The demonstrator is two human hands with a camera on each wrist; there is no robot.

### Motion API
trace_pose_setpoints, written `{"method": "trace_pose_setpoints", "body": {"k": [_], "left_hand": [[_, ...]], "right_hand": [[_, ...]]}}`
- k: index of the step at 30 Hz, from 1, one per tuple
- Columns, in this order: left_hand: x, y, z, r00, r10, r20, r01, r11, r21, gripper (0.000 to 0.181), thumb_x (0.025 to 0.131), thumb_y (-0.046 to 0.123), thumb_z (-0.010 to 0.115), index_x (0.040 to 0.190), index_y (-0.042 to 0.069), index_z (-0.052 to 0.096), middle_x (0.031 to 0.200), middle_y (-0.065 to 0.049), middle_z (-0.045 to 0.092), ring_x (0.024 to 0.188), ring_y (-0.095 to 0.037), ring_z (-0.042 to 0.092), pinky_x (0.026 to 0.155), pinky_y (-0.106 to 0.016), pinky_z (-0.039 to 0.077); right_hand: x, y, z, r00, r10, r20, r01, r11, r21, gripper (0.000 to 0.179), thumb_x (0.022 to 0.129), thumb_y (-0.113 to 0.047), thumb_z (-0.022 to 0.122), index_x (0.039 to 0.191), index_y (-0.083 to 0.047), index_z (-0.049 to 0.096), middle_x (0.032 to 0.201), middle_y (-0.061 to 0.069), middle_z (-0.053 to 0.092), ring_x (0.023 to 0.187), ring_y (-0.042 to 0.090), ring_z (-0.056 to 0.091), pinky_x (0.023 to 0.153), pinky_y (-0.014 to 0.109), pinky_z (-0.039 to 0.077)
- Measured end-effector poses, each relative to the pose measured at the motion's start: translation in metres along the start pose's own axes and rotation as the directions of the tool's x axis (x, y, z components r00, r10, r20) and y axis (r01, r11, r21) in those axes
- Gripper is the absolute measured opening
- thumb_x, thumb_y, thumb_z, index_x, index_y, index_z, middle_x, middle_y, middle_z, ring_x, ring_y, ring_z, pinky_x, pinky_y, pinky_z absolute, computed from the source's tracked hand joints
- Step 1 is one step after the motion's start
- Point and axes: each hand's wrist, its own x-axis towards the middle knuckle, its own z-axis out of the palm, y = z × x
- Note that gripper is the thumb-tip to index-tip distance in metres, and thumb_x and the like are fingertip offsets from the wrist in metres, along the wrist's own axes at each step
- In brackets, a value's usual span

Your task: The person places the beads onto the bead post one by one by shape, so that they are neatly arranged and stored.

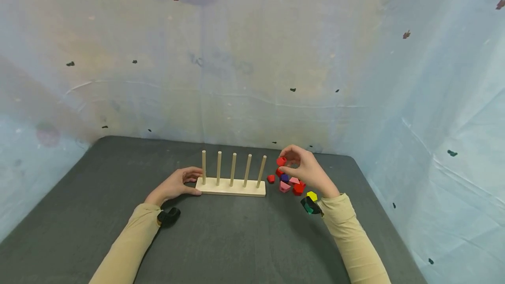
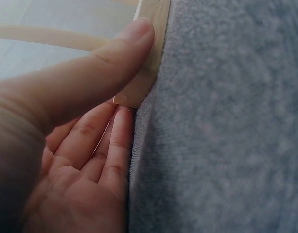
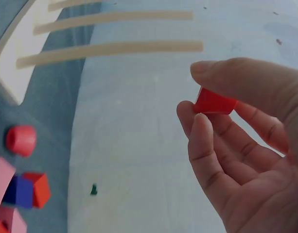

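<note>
A pale wooden peg stand with several upright pegs rests on the dark table. My left hand grips its left end, thumb on the front side and fingers behind; the left wrist view shows the thumb on the base close up. My right hand is raised to the right of the stand. Between its thumb and fingers it pinches a small red bead, which the fingers partly cover. Below that hand lies a loose pile of beads, among them a pink bead and a dark blue bead.
A single red bead lies between the stand and the pile. By the right wrist is a yellow bead. The dark table meets a pale patterned sheet at the back, with more sheeting on the right side.
</note>
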Motion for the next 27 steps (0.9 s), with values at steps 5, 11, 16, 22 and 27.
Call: {"method": "trace_pose_setpoints", "body": {"k": [5, 11, 16, 22, 27], "left_hand": [[-0.002, -0.001, 0.002, 1.000, 0.004, -0.008, -0.004, 1.000, 0.004, 0.077, 0.069, 0.022, 0.087, 0.134, 0.005, 0.051, 0.130, -0.015, 0.055, 0.118, -0.030, 0.052, 0.099, -0.046, 0.043], [-0.004, -0.001, 0.002, 1.000, 0.020, 0.006, -0.020, 1.000, 0.003, 0.078, 0.068, 0.023, 0.086, 0.135, 0.004, 0.050, 0.130, -0.015, 0.055, 0.118, -0.031, 0.053, 0.099, -0.045, 0.044], [-0.002, -0.001, 0.000, 1.000, 0.026, 0.018, -0.026, 1.000, -0.009, 0.077, 0.068, 0.023, 0.086, 0.134, 0.004, 0.050, 0.130, -0.015, 0.055, 0.118, -0.031, 0.053, 0.099, -0.045, 0.044], [0.000, 0.001, -0.002, 1.000, -0.002, 0.013, 0.002, 1.000, 0.017, 0.077, 0.068, 0.023, 0.087, 0.134, 0.004, 0.051, 0.130, -0.017, 0.055, 0.118, -0.033, 0.053, 0.099, -0.046, 0.044], [0.003, 0.002, -0.003, 1.000, -0.009, 0.006, 0.009, 0.999, 0.031, 0.077, 0.066, 0.019, 0.088, 0.132, 0.003, 0.053, 0.128, -0.016, 0.057, 0.116, -0.032, 0.054, 0.097, -0.043, 0.046]], "right_hand": [[0.014, -0.014, 0.007, 0.999, -0.050, 0.000, 0.050, 0.998, 0.029, 0.030, 0.083, -0.008, 0.076, 0.108, -0.014, 0.060, 0.102, -0.001, 0.062, 0.081, 0.015, 0.062, 0.074, 0.036, 0.055], [0.032, -0.030, 0.017, 0.992, -0.128, -0.016, 0.129, 0.988, 0.084, 0.030, 0.083, -0.005, 0.074, 0.110, -0.007, 0.062, 0.104, 0.007, 0.063, 0.081, 0.023, 0.062, 0.073, 0.043, 0.053], [0.046, -0.056, 0.027, 0.985, -0.165, -0.050, 0.170, 0.980, 0.101, 0.031, 0.084, -0.004, 0.074, 0.113, -0.004, 0.061, 0.107, 0.009, 0.064, 0.084, 0.023, 0.062, 0.076, 0.041, 0.053], [0.055, -0.089, 0.043, 0.969, -0.234, -0.076, 0.243, 0.961, 0.133, 0.032, 0.083, 0.004, 0.071, 0.113, 0.003, 0.061, 0.108, 0.018, 0.063, 0.087, 0.028, 0.061, 0.077, 0.045, 0.052], [0.071, -0.076, 0.065, 0.967, -0.246, -0.066, 0.252, 0.962, 0.107, 0.032, 0.083, -0.003, 0.074, 0.114, -0.004, 0.063, 0.107, 0.007, 0.065, 0.088, 0.018, 0.061, 0.078, 0.035, 0.053]]}}
